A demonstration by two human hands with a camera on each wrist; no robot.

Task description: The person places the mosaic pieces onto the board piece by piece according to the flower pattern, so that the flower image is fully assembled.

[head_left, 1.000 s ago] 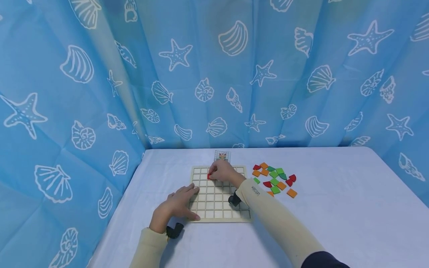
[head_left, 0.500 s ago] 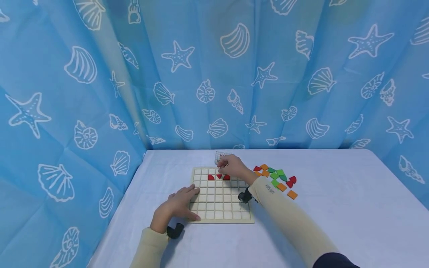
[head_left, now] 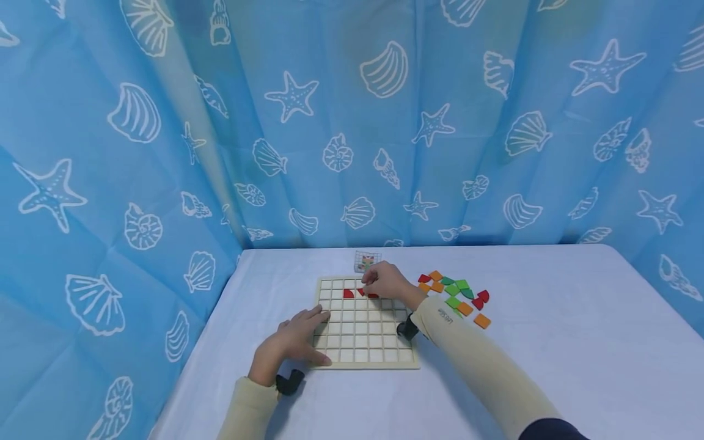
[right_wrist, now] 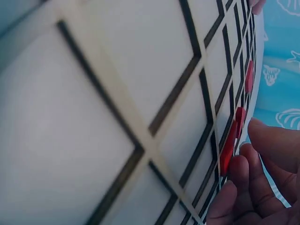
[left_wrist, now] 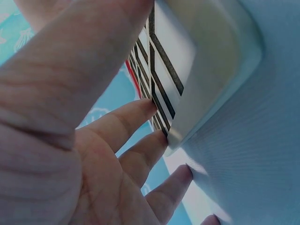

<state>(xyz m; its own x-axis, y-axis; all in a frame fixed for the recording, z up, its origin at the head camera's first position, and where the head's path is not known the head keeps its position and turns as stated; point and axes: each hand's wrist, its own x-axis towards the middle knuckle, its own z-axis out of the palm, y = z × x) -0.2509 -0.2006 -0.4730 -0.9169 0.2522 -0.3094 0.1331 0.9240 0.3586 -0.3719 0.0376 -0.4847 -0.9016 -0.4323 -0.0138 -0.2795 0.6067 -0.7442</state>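
Observation:
A wooden grid board (head_left: 364, 363) lies on the pale blue table. Three red pieces sit in its second row from the far edge, the leftmost a red quarter-round piece (head_left: 348, 294). My right hand (head_left: 385, 282) hovers low over that row, and its curled fingertips (right_wrist: 240, 169) pinch the rightmost red piece (right_wrist: 228, 150). My left hand (head_left: 299, 339) rests flat on the board's near left edge, with straight fingers (left_wrist: 140, 115) against the board's rim (left_wrist: 220, 61).
A loose pile of red, orange and green tiles (head_left: 456, 293) lies to the right of the board. A small pattern card (head_left: 366, 261) stands just beyond the board's far edge. A blue seashell curtain (head_left: 352, 122) closes in the back and left sides.
One second ago my right hand was over the leftmost red piece. It lifted toward the far edge, then came back down onto the rightmost red piece. The left hand stayed put.

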